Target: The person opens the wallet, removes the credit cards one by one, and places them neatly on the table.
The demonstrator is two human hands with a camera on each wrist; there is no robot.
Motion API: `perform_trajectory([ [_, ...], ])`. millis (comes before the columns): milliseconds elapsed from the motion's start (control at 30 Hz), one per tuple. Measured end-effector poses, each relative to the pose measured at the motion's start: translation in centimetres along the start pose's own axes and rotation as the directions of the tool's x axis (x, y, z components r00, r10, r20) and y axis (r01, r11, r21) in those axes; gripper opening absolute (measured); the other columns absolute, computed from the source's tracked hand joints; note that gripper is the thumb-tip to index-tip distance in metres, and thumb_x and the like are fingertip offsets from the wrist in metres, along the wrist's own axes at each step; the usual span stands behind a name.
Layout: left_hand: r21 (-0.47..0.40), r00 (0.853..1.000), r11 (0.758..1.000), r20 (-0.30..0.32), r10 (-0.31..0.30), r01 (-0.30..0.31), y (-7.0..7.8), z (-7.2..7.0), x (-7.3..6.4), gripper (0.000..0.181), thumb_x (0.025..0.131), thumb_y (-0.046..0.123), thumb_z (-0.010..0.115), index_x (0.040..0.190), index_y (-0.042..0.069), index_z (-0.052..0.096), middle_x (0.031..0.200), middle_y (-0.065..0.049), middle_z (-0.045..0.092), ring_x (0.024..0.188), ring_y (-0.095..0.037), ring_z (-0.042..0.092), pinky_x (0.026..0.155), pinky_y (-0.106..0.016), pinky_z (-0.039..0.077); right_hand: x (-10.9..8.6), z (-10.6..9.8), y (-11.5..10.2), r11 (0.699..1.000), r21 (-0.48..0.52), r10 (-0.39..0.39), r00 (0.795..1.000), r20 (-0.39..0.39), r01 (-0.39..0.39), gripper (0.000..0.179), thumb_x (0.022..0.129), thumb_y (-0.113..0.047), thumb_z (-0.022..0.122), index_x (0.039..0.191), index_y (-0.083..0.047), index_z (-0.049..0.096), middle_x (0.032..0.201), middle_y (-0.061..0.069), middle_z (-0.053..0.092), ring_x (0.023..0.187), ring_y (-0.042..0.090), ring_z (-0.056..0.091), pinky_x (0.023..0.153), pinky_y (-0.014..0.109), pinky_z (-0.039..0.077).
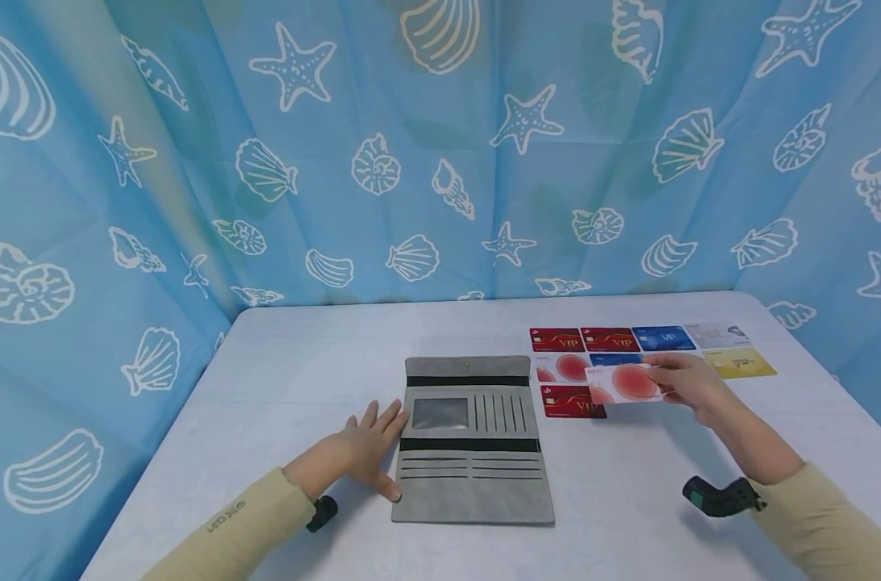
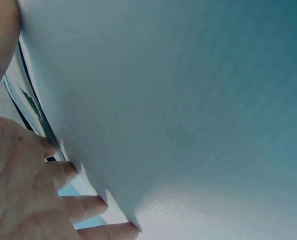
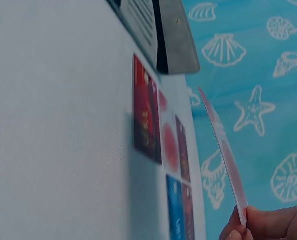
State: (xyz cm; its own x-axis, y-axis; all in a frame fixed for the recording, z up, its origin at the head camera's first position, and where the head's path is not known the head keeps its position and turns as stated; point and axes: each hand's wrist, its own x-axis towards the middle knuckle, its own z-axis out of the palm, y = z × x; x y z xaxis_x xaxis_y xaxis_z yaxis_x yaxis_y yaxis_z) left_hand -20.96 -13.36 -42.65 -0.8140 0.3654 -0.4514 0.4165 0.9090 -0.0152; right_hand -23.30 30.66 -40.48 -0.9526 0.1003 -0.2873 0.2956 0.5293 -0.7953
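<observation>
My right hand (image 1: 689, 384) pinches the right end of a white card with red circles (image 1: 624, 383) between thumb and fingers. In the right wrist view this card (image 3: 227, 155) is seen nearly edge-on, raised over the table. Below and behind it, several cards lie in rows, among them a red VIP card (image 1: 567, 401) whose corner it overlaps in the head view. A grey wallet (image 1: 477, 496) lies unfolded, with card slots and a clear window (image 1: 440, 413). My left hand (image 1: 371, 445) rests at its left edge, fingers spread, holding nothing. Its fingertips (image 2: 96, 205) touch down on the tabletop.
The remaining cards include a blue card (image 1: 663, 338), a silver card (image 1: 716, 334) and a gold card (image 1: 741, 365) toward the back right. A white cloth covers the table (image 1: 324, 355). Behind it hangs a blue curtain (image 1: 426, 105) with shells and starfish.
</observation>
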Motion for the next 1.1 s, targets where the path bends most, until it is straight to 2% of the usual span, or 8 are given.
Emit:
perform_trajectory([
  [367, 0.003, 1.0, 1.0, 0.003, 0.001, -0.001, 0.0, -0.2, -0.1, 0.117, 0.06, 0.063, 0.071, 0.146, 0.011, 0.013, 0.154, -0.008, 0.007, 0.139, -0.039, 0.007, 0.105, -0.059, 0.021, 1.4, -0.9, 2.3, 0.997, -0.008, 0.082, 0.996, -0.033, -0.082, 0.05, 0.095, -0.023, 0.049, 0.133, 0.008, 0.037, 0.112, 0.024, 0.046, 0.084, 0.022, 0.048, 0.065, 0.022, 0.046],
  [633, 0.006, 1.0, 1.0, 0.002, 0.006, -0.006, 0.0, -0.3, -0.3, 0.116, 0.06, 0.063, 0.071, 0.146, 0.011, 0.013, 0.154, -0.008, 0.007, 0.139, -0.039, 0.008, 0.105, -0.059, 0.021, 1.8, -0.9, 3.1, 0.991, -0.003, 0.13, 0.991, -0.033, -0.131, 0.045, 0.095, -0.017, 0.046, 0.132, 0.008, 0.038, 0.105, 0.019, 0.047, 0.081, 0.021, 0.048, 0.063, 0.023, 0.042],
  [833, 0.007, 1.0, 1.0, 0.006, 0.004, -0.004, 0.0, -0.3, -0.1, 0.116, 0.06, 0.063, 0.071, 0.146, 0.011, 0.013, 0.154, -0.008, 0.006, 0.139, -0.038, 0.007, 0.105, -0.058, 0.02, 2.3, -0.6, 3.5, 0.993, -0.025, 0.116, 0.993, -0.029, -0.117, 0.042, 0.094, -0.013, 0.047, 0.129, 0.011, 0.04, 0.106, 0.024, 0.049, 0.079, 0.021, 0.048, 0.061, 0.022, 0.042],
  [1100, 0.002, 1.0, 1.0, 0.009, -0.001, 0.001, 0.0, -0.1, 0.0, 0.116, 0.06, 0.064, 0.07, 0.147, 0.012, 0.012, 0.154, -0.007, 0.005, 0.139, -0.037, 0.006, 0.106, -0.057, 0.02, 2.1, -0.4, 3.1, 0.991, -0.041, 0.129, 0.991, -0.033, -0.13, 0.046, 0.091, -0.014, 0.053, 0.126, 0.013, 0.04, 0.09, 0.014, 0.053, 0.071, 0.019, 0.049, 0.059, 0.022, 0.043],
])
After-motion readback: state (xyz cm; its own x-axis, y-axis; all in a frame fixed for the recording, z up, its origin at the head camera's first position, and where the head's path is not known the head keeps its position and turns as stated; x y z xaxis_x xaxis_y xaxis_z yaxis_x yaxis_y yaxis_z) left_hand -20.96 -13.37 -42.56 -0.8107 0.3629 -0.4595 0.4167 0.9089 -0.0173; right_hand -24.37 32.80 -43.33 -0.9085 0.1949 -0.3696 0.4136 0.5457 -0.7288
